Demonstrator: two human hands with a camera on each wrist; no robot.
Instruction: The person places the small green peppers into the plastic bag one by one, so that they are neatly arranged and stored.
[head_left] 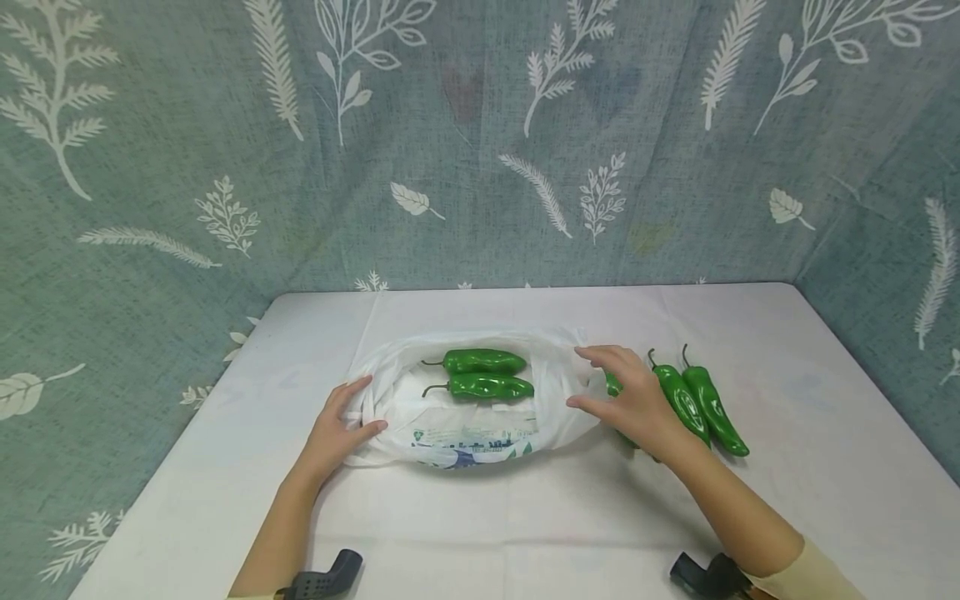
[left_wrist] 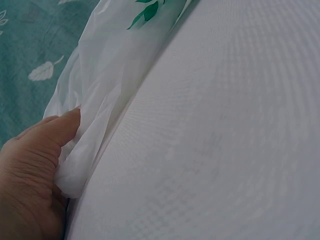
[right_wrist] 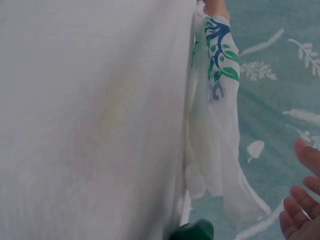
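A white plastic bag (head_left: 555,392) with blue and green print lies with its mouth spread. Two green chili peppers (head_left: 487,387) lie inside it, side by side, stems to the left. My left hand (head_left: 337,425) rests against the bag's left end, thumb and fingers spread apart; in the left wrist view the thumb (left_wrist: 67,125) lies on the bag's crumpled film. My right hand (head_left: 630,400) is beside the bag's right end, fingers apart with nothing between them. In the right wrist view this hand (right_wrist: 305,200) is apart from the bag (right_wrist: 220,125).
To the right, two green chili peppers (head_left: 705,408) lie side by side on the white-covered table (head_left: 525,517). Another green pepper (head_left: 612,384) is partly hidden under my right hand. A leaf-patterned cloth (head_left: 465,208) hangs behind the table and at both sides.
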